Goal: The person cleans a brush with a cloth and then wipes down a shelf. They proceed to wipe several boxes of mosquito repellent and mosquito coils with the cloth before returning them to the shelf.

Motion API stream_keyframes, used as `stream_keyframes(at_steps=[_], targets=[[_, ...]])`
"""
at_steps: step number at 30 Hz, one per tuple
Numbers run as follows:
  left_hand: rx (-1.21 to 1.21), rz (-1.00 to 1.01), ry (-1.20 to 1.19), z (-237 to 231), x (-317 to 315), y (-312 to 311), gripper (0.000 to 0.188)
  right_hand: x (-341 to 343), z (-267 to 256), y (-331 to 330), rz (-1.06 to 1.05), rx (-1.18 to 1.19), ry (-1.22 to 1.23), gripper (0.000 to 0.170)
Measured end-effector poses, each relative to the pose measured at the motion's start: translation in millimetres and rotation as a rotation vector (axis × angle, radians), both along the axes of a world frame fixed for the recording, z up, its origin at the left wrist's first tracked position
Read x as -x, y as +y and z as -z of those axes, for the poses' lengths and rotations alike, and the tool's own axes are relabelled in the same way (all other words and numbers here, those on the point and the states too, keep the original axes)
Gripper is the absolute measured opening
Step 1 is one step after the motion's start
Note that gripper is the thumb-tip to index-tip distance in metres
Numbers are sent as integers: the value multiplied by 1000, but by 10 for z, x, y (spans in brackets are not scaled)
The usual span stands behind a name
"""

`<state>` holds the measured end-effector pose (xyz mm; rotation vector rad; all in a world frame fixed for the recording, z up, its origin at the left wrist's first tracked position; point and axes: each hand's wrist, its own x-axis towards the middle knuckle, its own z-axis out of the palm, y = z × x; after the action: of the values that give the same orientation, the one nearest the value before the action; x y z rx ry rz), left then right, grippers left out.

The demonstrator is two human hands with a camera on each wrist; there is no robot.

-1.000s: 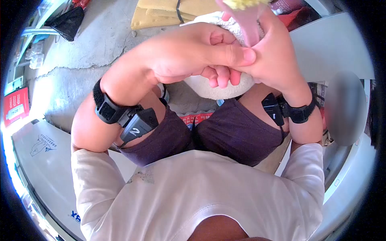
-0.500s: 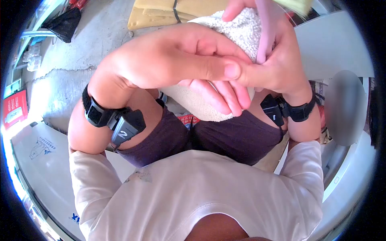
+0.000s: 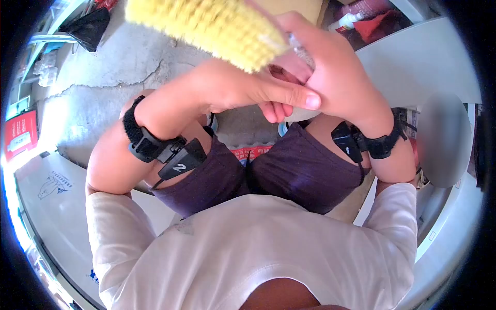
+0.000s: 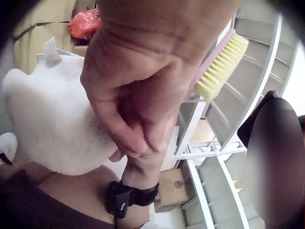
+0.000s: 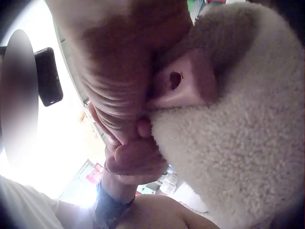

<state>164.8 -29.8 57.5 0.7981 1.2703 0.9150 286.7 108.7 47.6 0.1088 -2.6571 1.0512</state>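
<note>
A brush with yellow bristles (image 3: 206, 31) and a pink handle (image 5: 183, 81) is gripped by my right hand (image 3: 336, 72). In the right wrist view, the handle's end, with a hole in it, lies against a white fleecy piece (image 5: 238, 152). This fleecy piece (image 4: 52, 114) spreads out beside my hands in the left wrist view. My left hand (image 3: 243, 88) overlaps the right one, its thumb lying across it and its fingers bent below, at the fleecy edge. Whether those left fingers hold the fleecy piece, I cannot tell.
Both hands are over my knees, where I sit in dark shorts (image 3: 305, 165). Folded tan cardboard (image 3: 299, 8) lies on the floor ahead. A pale panel (image 3: 413, 57) is at my right, and a white bottle (image 3: 346, 21) stands beyond it. White shelving (image 4: 262, 71) rises close by.
The brush head has swung from the top right across to the left, now large before the left forearm. The fleecy piece, seen wide half a second ago, is mostly hidden now.
</note>
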Motion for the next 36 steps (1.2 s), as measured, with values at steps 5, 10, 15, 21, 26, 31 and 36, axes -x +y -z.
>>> stream_keyframes(at_steps=[5,10,15,21,26,31,36], targets=[[68,25,146,42,-33,42,57,28,50,-26,36,-98,-22,49],[-226,-127,222,179,-96,91,63,77,61,10,104,-199,-55,51],[-148,-104,74,216,1,134,58,71,-396,109,96,609,-269,67],[-270,-7,-53,-4,33,74,43,10,-44,135,74,486,87,76],[-341,60,-206,-30,98,0,36,2,-6,299,-32,589,13,68],[-352,81,-302,-22,55,-44,39,-67,-49,332,-78,601,-85,66],[-212,89,-235,-22,116,-35,36,61,73,-5,26,441,191,64]])
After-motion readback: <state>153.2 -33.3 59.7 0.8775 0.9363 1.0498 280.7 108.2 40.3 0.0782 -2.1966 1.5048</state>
